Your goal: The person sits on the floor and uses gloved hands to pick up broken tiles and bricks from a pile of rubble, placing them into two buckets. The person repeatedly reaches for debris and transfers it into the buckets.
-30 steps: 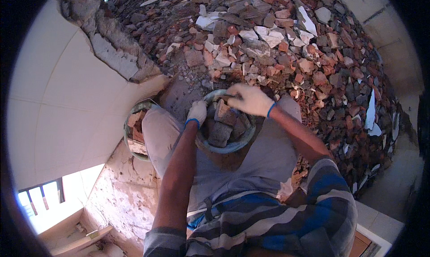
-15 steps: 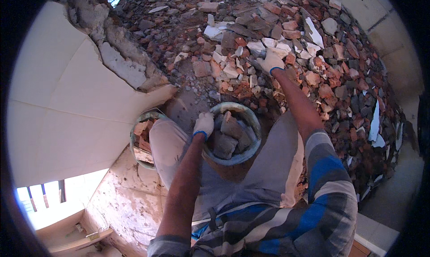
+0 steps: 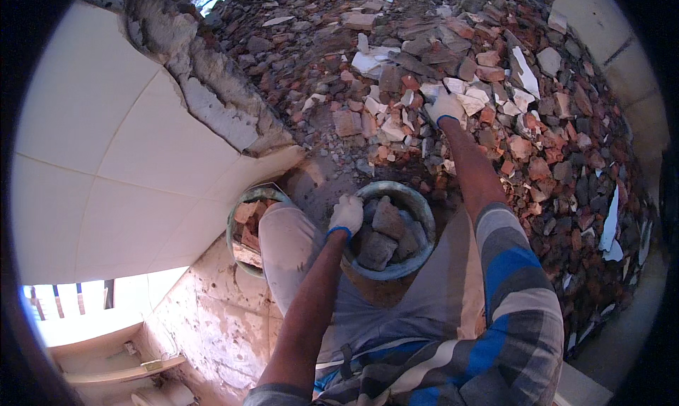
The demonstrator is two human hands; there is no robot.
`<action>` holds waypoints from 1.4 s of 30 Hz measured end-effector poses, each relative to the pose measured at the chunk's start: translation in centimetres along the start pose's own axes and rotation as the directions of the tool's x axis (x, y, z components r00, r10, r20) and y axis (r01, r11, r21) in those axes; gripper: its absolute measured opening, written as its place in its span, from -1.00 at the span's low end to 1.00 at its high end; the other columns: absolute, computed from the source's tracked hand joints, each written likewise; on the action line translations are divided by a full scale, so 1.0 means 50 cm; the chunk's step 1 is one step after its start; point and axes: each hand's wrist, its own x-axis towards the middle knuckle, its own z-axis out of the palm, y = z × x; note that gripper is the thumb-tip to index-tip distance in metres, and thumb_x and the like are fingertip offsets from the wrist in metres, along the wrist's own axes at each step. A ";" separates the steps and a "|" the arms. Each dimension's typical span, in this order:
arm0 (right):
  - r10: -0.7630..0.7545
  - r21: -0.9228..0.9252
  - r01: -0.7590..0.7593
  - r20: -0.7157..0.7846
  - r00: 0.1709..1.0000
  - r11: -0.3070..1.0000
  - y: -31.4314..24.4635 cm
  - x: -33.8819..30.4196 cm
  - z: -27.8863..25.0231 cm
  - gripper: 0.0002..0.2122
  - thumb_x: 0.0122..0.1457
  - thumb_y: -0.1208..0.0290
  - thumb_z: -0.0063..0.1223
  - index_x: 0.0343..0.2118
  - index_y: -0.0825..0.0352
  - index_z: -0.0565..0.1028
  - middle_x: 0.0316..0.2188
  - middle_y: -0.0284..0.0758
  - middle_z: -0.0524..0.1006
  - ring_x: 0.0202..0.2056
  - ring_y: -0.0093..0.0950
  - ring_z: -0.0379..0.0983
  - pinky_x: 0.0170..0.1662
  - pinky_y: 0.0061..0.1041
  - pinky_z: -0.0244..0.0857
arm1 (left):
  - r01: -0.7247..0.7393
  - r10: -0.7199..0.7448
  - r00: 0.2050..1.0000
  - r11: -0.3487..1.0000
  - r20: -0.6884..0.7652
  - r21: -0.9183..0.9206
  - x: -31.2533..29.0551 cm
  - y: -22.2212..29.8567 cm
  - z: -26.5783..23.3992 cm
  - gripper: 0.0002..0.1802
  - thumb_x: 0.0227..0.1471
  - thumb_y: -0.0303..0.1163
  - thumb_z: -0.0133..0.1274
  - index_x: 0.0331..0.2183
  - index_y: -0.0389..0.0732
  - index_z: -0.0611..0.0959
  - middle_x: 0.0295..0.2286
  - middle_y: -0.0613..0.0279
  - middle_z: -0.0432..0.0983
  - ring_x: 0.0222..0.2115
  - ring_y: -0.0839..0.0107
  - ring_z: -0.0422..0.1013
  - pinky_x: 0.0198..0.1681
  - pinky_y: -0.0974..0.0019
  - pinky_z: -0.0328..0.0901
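Observation:
Between my knees stands a round bucket [image 3: 393, 272] with a pale greenish rim, holding several grey chunks of broken masonry [image 3: 376, 250]. My left hand [image 3: 346, 213], in a white glove with a blue cuff, is closed on the bucket's left rim. Farther off, my right hand [image 3: 445, 107], gloved the same way, reaches down into the rubble heap [image 3: 523, 148] beside pale tile shards [image 3: 475, 98]. Its fingers look bent, and anything in them is too small or hidden to name.
A second bucket [image 3: 232, 240] with reddish brick pieces stands left of my left knee. A tiled wall [image 3: 141, 151] with a broken, jagged end [image 3: 219, 109] rises on the left. Rubble covers the ground ahead and to the right, up to another wall [image 3: 622, 59].
The whole view has shifted, so things sit lower and farther right. My right hand has moved slightly left over the rubble. My left hand stays on the bucket rim.

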 end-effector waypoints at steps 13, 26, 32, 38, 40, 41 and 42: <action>-0.151 0.118 0.147 0.023 0.988 0.982 0.037 0.028 -0.007 -0.45 0.20 0.02 0.14 0.17 0.28 0.52 -0.05 0.00 0.66 -0.04 0.00 0.61 0.02 0.00 0.47 | -0.006 0.006 1.000 1.000 0.000 0.022 0.017 -0.013 0.015 -0.31 0.33 0.11 -0.23 0.22 -0.23 0.43 0.13 -0.44 0.42 0.16 -0.37 0.37 0.27 -0.21 0.25; -0.112 0.457 0.142 -0.092 0.989 0.878 0.020 -0.031 -0.027 -0.34 0.20 0.02 0.15 0.33 0.21 0.37 0.14 -0.02 0.57 0.10 0.00 0.53 0.13 -0.06 0.42 | 0.044 -0.044 0.999 0.999 0.014 -0.003 0.029 -0.005 0.017 -0.33 0.35 0.09 -0.28 0.21 -0.22 0.43 0.17 -0.41 0.37 0.17 -0.37 0.37 0.27 -0.24 0.25; -0.107 0.095 0.124 -0.164 0.981 0.988 0.006 -0.029 -0.024 -0.52 0.24 0.28 0.05 0.23 0.26 0.45 0.04 -0.01 0.57 -0.02 -0.03 0.60 0.03 -0.02 0.47 | -0.015 0.013 0.999 0.999 0.039 0.050 -0.001 0.017 -0.009 -0.34 0.35 0.08 -0.27 0.21 -0.22 0.43 0.19 -0.41 0.35 0.19 -0.36 0.35 0.27 -0.23 0.24; -0.226 0.010 0.227 -0.065 0.972 0.974 0.011 0.035 0.007 -0.64 0.30 0.38 -0.06 0.15 0.20 0.50 0.05 -0.07 0.55 -0.06 0.00 0.61 -0.05 0.02 0.49 | 0.091 -0.091 0.996 0.995 0.013 -0.038 -0.012 0.037 -0.017 -0.37 0.35 0.05 -0.25 0.18 -0.23 0.44 0.17 -0.40 0.37 0.18 -0.36 0.36 0.26 -0.23 0.26; -0.262 0.017 0.264 -0.089 0.961 0.964 0.021 0.055 0.025 -0.70 0.31 0.37 -0.05 0.05 0.23 0.56 -0.04 -0.06 0.62 -0.08 -0.03 0.62 -0.07 0.01 0.49 | -0.032 0.031 0.999 0.998 0.015 0.053 -0.011 0.034 -0.017 -0.36 0.34 0.05 -0.25 0.17 -0.25 0.45 0.17 -0.40 0.38 0.17 -0.37 0.37 0.27 -0.23 0.26; -0.287 0.024 0.291 -0.103 0.952 0.956 0.026 0.063 0.030 -0.71 0.31 0.36 -0.06 0.02 0.24 0.58 -0.08 -0.06 0.63 -0.09 -0.04 0.62 -0.07 0.00 0.49 | 0.021 -0.021 1.000 1.000 -0.003 -0.009 -0.011 0.034 -0.018 -0.36 0.34 0.05 -0.26 0.17 -0.25 0.45 0.16 -0.41 0.39 0.17 -0.37 0.37 0.27 -0.23 0.26; -0.278 0.020 0.280 -0.079 0.957 0.960 0.031 0.068 0.034 -0.72 0.31 0.36 -0.06 -0.01 0.25 0.59 -0.11 -0.06 0.65 -0.10 -0.05 0.63 -0.07 0.00 0.49 | 0.073 -0.074 0.997 0.995 -0.017 -0.071 -0.012 0.035 -0.017 -0.36 0.34 0.05 -0.26 0.16 -0.26 0.46 0.15 -0.42 0.39 0.16 -0.37 0.38 0.27 -0.23 0.26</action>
